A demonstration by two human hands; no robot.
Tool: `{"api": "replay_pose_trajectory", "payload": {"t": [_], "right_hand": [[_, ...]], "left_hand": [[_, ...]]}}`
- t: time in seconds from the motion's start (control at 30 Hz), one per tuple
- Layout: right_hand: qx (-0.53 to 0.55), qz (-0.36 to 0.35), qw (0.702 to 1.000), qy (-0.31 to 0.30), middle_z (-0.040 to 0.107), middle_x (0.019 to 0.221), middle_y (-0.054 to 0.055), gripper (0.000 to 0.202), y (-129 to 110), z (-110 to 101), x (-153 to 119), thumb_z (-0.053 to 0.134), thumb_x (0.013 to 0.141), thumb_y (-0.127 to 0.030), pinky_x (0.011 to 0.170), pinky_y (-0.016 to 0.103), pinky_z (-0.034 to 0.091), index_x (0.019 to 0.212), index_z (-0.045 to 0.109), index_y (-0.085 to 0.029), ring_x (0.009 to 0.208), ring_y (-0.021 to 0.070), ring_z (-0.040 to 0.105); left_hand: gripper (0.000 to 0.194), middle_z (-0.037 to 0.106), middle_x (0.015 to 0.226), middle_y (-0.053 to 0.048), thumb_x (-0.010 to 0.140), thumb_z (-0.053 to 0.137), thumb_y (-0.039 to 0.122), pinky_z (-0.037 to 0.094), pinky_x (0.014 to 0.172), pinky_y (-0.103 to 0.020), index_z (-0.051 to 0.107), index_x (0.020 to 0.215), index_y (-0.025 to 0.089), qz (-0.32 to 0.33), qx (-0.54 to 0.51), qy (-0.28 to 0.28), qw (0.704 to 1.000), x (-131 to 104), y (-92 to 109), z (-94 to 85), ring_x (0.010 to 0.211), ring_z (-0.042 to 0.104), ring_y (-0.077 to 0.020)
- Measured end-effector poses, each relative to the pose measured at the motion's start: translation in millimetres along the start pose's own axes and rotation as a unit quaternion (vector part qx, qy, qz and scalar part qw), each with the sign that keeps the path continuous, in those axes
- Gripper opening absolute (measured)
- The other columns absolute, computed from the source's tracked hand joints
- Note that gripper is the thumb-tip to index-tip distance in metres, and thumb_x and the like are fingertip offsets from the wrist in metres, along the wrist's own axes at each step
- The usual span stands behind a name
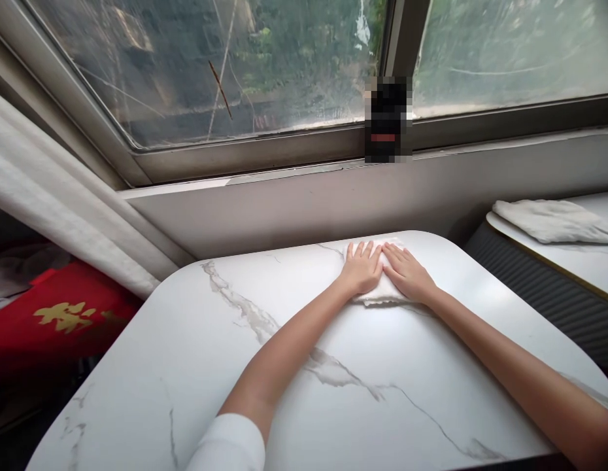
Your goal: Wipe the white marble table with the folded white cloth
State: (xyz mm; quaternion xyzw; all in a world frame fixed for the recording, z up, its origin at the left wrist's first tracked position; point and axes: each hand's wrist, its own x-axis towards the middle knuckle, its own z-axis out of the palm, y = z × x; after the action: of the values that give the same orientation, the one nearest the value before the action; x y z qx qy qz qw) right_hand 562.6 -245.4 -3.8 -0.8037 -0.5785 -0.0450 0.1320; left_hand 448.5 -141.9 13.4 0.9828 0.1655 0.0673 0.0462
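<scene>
A folded white cloth [382, 293] lies flat near the far edge of a white marble-patterned table [196, 340]. My left hand [363, 268] rests palm down on the cloth's left part, its fingers spread a little. Beside it, my right hand [406, 271] lies palm down on the right part, fingers stretched out and pointing up and left. The two hands are close together at the fingertips and thumbs. Neither hand grips the cloth; both press on it from above.
Behind the table are a low wall [284, 216] and a window. A pale curtain [63, 183] hangs at the left above a red cloth [98, 314] with gold marks. At the right, another white cloth [554, 219] lies on a second surface with a ribbed side. A pixelated patch covers part of the window frame.
</scene>
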Motion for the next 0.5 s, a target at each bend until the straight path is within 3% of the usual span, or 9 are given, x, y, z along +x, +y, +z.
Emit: {"api": "replay_pose_trajectory", "payload": {"t": [0.2, 0.33, 0.5], "right_hand": [[0.007, -0.034, 0.999, 0.013, 0.030, 0.149, 0.010, 0.056, -6, -18, -92, 0.020, 0.094, -0.035, 0.112, 0.048, 0.021, 0.146, 0.025, -0.014, 0.138, 0.0207, 0.023], [0.011, -0.050, 0.998, 0.033, 0.024, 0.152, 0.004, 0.055, -8, -34, -161, 0.021, 0.096, -0.033, 0.112, 0.050, 0.023, 0.149, 0.009, -0.024, 0.138, 0.0211, 0.022], [0.031, -0.023, 0.999, 0.037, 0.022, 0.152, -0.001, 0.056, 12, -47, -227, 0.025, 0.095, -0.034, 0.110, 0.051, 0.026, 0.148, 0.006, -0.034, 0.135, 0.0245, 0.028]], "left_hand": [[0.057, 0.023, 0.150, -0.016, 0.096, 0.017, 0.035, 0.008, 0.112, -0.052, 0.024, 0.144, 0.006, 0.026, -0.002, 0.044, 0.999, -65, 65, 1.4, 0.139, 0.016, -0.0310], [0.060, 0.021, 0.150, -0.020, 0.095, 0.017, 0.037, 0.007, 0.110, -0.057, 0.023, 0.144, 0.002, 0.053, -0.020, 0.030, 0.998, -105, 113, -4.1, 0.139, 0.012, -0.0354], [0.064, 0.017, 0.151, -0.021, 0.095, 0.014, 0.041, 0.007, 0.109, -0.060, 0.019, 0.144, 0.000, 0.109, -0.067, 0.028, 0.991, -125, 158, -5.5, 0.139, 0.004, -0.0353]]}}
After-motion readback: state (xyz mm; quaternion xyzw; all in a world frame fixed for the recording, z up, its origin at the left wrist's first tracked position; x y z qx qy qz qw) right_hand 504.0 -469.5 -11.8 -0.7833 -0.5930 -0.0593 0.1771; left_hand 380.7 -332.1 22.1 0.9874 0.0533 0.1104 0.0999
